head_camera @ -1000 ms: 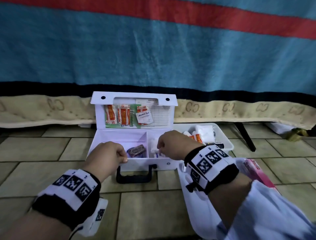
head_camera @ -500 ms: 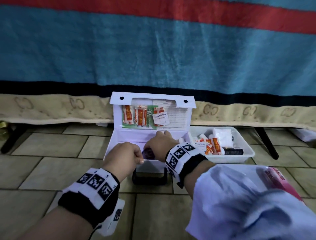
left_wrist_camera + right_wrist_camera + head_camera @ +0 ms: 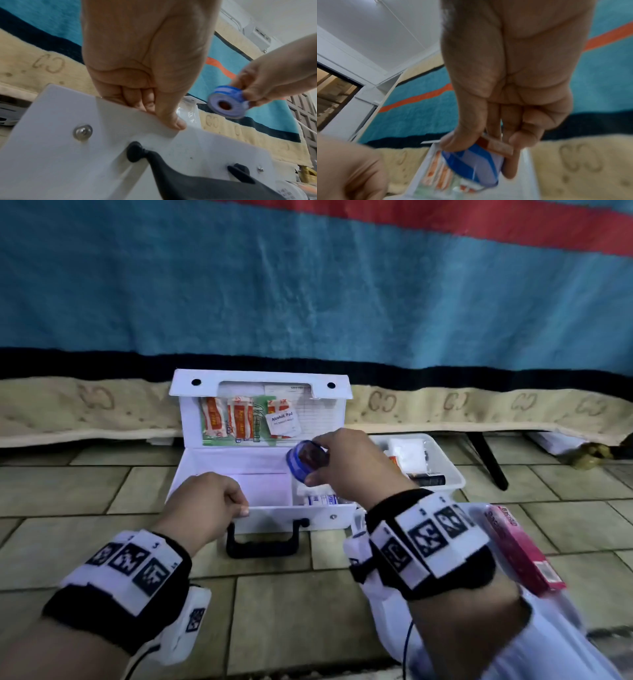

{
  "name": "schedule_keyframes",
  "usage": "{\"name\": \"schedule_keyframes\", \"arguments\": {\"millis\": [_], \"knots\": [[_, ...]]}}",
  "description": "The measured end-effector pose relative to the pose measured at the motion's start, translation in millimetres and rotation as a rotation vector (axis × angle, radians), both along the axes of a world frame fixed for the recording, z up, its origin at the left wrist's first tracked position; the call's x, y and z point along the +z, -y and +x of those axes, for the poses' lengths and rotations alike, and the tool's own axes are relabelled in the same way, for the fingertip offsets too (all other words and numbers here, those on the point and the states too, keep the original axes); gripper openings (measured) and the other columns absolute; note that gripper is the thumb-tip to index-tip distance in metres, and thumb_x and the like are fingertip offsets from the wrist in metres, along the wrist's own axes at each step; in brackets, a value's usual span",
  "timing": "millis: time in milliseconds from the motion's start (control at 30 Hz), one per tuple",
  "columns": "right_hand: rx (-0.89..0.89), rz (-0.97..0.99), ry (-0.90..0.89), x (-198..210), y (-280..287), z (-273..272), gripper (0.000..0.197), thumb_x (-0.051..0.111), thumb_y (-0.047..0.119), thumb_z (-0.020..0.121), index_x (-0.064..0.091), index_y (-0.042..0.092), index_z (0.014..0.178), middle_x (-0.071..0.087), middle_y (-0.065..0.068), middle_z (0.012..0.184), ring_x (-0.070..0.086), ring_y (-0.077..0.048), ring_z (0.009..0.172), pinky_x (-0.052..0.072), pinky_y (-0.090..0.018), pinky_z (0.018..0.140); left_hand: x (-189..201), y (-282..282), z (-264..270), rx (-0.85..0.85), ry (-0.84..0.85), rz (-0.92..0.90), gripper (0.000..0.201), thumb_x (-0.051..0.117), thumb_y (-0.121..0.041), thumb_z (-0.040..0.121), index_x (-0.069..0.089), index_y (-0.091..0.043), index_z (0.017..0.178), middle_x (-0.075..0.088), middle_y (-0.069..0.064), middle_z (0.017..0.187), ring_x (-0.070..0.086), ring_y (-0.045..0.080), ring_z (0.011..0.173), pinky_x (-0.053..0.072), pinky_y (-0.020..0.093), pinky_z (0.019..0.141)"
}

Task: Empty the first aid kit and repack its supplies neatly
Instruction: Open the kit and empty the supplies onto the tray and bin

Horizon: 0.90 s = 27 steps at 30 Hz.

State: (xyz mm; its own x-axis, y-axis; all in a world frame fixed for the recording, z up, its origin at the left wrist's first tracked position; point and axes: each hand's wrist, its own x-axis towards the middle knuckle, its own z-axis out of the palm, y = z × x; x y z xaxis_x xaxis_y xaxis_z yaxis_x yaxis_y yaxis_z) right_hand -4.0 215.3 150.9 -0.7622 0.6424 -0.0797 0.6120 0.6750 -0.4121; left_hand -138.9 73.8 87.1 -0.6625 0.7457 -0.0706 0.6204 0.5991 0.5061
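Observation:
A white first aid kit (image 3: pixel 274 517) stands open on the tiled floor, its lid upright with orange packets and an alcohol pad (image 3: pixel 283 421) tucked inside. My left hand (image 3: pixel 205 505) grips the kit's front wall (image 3: pixel 120 135), thumb on the outside and fingers curled over the rim. My right hand (image 3: pixel 349 463) holds a blue tape roll (image 3: pixel 305 462) in the air above the kit's right compartment; the roll (image 3: pixel 226 103) shows a dark core, and it (image 3: pixel 474 165) is pinched between thumb and fingers. A white-and-blue packet (image 3: pixel 322 499) lies in the right compartment.
A white tray (image 3: pixel 455 477) with gauze, packets and a dark tube sits right of the kit. A pink box (image 3: pixel 524 549) in a clear bag lies at the near right. A striped blanket (image 3: pixel 308 285) hangs behind. The black carry handle (image 3: pixel 263 546) lies on the floor in front.
My right hand reached into the left compartment, took hold of the tape roll and lifted it up and to the right. The left hand stayed on the front wall.

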Motion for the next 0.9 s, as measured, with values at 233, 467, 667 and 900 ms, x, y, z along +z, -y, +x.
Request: {"name": "schedule_keyframes", "arguments": {"millis": [233,467,667,900], "knots": [[-0.103,0.086,0.283,4.2,-18.6,103.1,0.052,0.082,0.033,0.062,0.067,0.025,0.110,0.064,0.003,0.089,0.056,-0.016,0.079,0.046,-0.028,0.071,1.5,1.0,1.5,0.011,-0.011,0.011,0.029,0.078,-0.019,0.073,0.061,-0.029,0.053,0.068,-0.008,0.069,0.061,0.015,0.072,0.041,0.024,0.062],[-0.148,0.006,0.368,-50.1,-8.3,113.5,0.048,0.083,0.035,0.059,0.068,0.022,0.103,0.068,0.001,0.092,0.062,-0.017,0.086,0.048,-0.026,0.072,4.5,2.5,2.3,0.005,0.009,0.016,0.025,0.077,-0.017,0.075,0.064,-0.026,0.055,0.068,-0.008,0.067,0.064,0.013,0.064,0.038,0.020,0.053],[-0.203,-0.031,0.257,-64.8,-4.2,107.6,0.050,0.083,0.028,0.064,0.067,0.021,0.111,0.066,0.000,0.100,0.059,-0.018,0.092,0.045,-0.023,0.075,5.3,2.6,4.0,0.007,0.013,0.014,0.027,0.076,-0.016,0.076,0.063,-0.027,0.055,0.068,-0.007,0.068,0.062,0.012,0.067,0.041,0.021,0.057],[-0.273,-0.058,0.224,-62.7,-8.8,119.5,0.034,0.084,0.026,0.063,0.069,0.014,0.092,0.066,-0.003,0.087,0.056,-0.017,0.074,0.037,-0.021,0.052,5.1,3.2,3.5,0.017,0.015,0.017,0.028,0.076,-0.017,0.075,0.063,-0.028,0.053,0.068,-0.007,0.068,0.061,0.013,0.071,0.043,0.024,0.063]]}}
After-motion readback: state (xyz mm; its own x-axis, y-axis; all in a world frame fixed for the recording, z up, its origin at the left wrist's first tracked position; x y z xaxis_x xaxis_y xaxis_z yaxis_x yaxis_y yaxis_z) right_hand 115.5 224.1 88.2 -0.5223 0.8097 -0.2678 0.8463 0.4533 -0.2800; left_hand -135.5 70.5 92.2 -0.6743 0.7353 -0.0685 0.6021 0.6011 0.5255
